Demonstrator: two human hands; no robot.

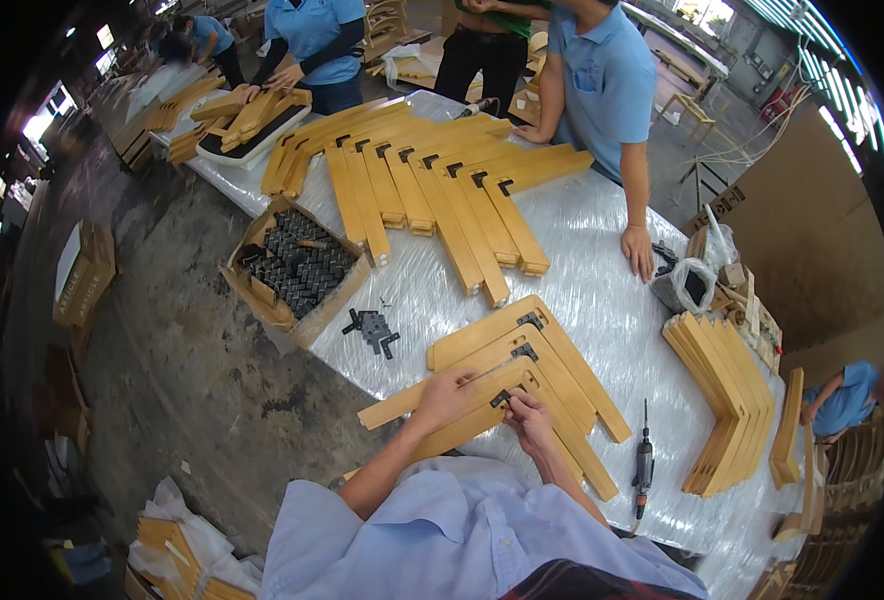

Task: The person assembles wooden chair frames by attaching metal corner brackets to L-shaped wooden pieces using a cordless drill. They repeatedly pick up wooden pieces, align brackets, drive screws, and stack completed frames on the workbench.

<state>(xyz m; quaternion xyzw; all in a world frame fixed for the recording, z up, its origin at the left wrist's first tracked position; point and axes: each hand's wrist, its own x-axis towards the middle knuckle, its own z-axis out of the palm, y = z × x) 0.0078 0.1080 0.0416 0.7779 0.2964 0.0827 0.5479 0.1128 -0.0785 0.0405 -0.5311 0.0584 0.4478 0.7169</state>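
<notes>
An angled wooden frame piece [474,420] lies closest to me, partly overlapping other pieces on the plastic-wrapped table. My left hand [446,396] is closed on the edge of this wood, left of its corner. At the corner, my right hand [530,416] pinches a black L-shaped corner bracket [500,398] against the wood. Just beyond, two more angled frame pieces [552,345] carry dark brackets [529,320] at their corners. A small heap of loose black brackets [372,330] sits on the table to the left, with a few screws nearby.
A cardboard box [307,325] full of black brackets stands at the table's left edge. To my right lie a power screwdriver [644,465] and stacked angled pieces [727,400]. Bracketed frame pieces [442,215] cover the far side, where a co-worker's hand [638,250] rests on the table [602,285].
</notes>
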